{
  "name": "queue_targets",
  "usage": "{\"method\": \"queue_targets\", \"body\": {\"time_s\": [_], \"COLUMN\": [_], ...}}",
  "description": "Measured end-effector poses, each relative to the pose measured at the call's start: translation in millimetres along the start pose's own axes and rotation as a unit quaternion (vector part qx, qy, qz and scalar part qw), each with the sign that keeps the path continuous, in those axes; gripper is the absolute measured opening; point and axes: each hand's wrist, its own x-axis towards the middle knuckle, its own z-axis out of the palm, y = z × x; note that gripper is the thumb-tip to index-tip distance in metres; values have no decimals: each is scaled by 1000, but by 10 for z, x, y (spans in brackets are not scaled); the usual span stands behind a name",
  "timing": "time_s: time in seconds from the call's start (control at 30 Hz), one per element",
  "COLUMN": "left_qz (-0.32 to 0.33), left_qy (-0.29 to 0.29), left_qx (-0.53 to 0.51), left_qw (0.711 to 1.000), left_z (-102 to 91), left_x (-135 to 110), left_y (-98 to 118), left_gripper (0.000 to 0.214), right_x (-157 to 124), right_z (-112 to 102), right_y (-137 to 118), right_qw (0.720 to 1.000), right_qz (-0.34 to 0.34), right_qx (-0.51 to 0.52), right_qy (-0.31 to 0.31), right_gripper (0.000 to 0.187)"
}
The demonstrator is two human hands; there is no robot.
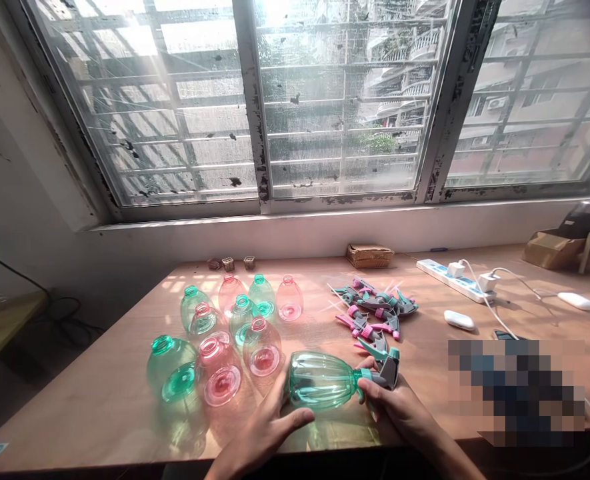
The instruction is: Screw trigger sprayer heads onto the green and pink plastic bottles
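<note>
A green see-through spray bottle point(322, 381) lies on its side near the table's front edge. My left hand point(259, 430) cups its base, thumb along its underside, fingers partly wrapped. My right hand point(395, 407) grips the grey-and-green trigger sprayer head point(385, 372) at the bottle's neck. Left of the hands stand several open green and pink bottles point(225, 333) without heads. Behind the hands lies a pile of loose trigger heads point(375, 310), grey with green or pink parts.
A white power strip point(449, 277) with plugs and cables runs along the back right. A small white oval device point(459, 320), a woven box point(369, 255), a cardboard box point(567, 243) and three small pots point(229, 263) sit on the wooden table point(99, 400). Windows are behind.
</note>
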Motion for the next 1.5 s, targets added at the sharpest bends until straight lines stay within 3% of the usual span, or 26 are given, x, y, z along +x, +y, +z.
{"method": "queue_targets", "body": {"time_s": [0.3,0.6,0.83,0.97,1.1,1.4,1.5], "left_qz": [48,-10,51,33,9,62,50], "left_qy": [-16,1,-22,-10,-21,-29,-24], "left_qx": [-46,7,-53,-33,-26,-52,-30], "left_qw": [998,1000,997,999,999,996,998], "left_z": [53,8,38,21,-4,67,53], "left_x": [33,3,21,14,10,5,3], "left_y": [-44,0,-46,-27,3,-14,-28], "left_gripper": [118,111,117,119,104,112,115], "right_x": [2,-5,-3,1,10,1,4], "right_z": [-7,16,19,10,5,6,5], "right_y": [7,-24,-27,-12,-6,-15,-13], "right_qw": [1000,1000,1000,1000,1000,1000,1000], "right_qz": [3,8,5,5,8,5,1], "right_qx": [5,9,13,10,12,9,5], "right_qy": [10,7,13,5,1,24,26], "right_gripper": [59,61,61,60,59,61,62]}}
